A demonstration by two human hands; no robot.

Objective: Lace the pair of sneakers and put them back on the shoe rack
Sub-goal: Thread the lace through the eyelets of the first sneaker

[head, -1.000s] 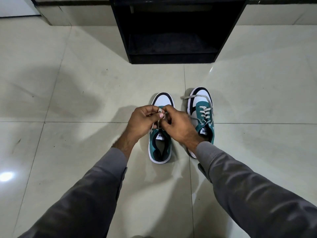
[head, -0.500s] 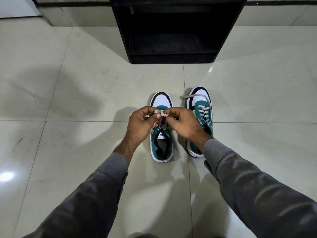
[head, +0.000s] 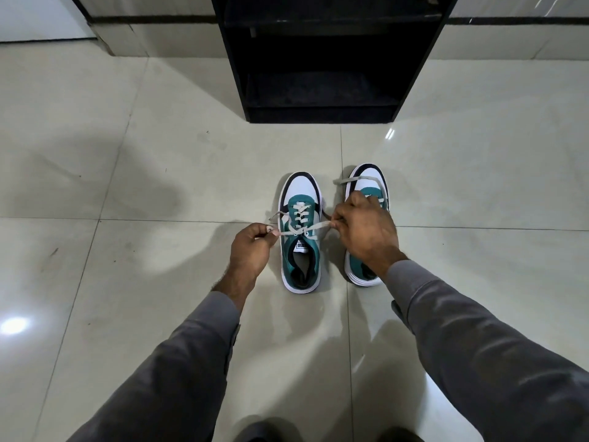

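Two teal, white and black sneakers stand side by side on the tiled floor, toes pointing away from me. The left sneaker (head: 301,250) has its grey lace (head: 299,220) threaded through the eyelets. My left hand (head: 250,250) pinches the left lace end beside that shoe. My right hand (head: 366,229) pinches the right lace end, and both ends are pulled taut sideways. The right sneaker (head: 366,183) is partly hidden under my right hand, a loose lace lying across its toe. The black shoe rack (head: 318,59) stands open just beyond the shoes.
Glossy beige floor tiles (head: 127,154) surround the shoes on all sides. A wall base with a dark stripe (head: 153,19) runs behind the rack. My grey sleeves fill the lower part of the view.
My hands were together over the left sneaker's tongue. They have moved apart, left and right, drawing the lace ends out tight.
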